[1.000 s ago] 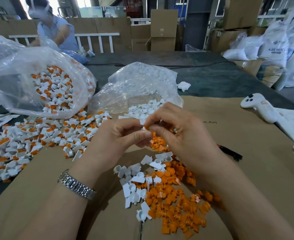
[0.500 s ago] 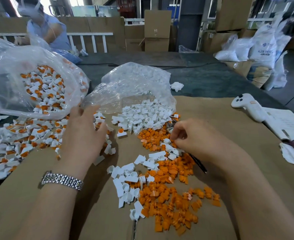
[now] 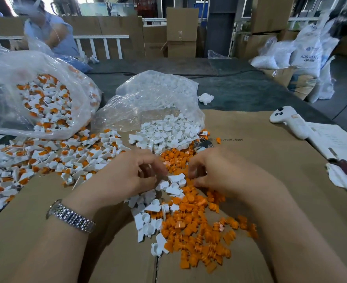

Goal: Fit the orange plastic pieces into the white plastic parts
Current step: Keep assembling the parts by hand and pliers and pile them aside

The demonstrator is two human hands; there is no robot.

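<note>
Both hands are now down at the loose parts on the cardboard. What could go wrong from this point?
1. The finished pile lies close beside the loose white parts; a sweep of the left hand could mix the two.
2. Orange pieces spread toward the seam in the cardboard; some might slip into it.
3. The bag of white parts lies open just behind the hands; the right hand could drag more out.

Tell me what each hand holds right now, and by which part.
It cannot be told. Both the left hand and right hand curl their fingers over the loose white and orange pieces, but any grip is hidden.
</note>
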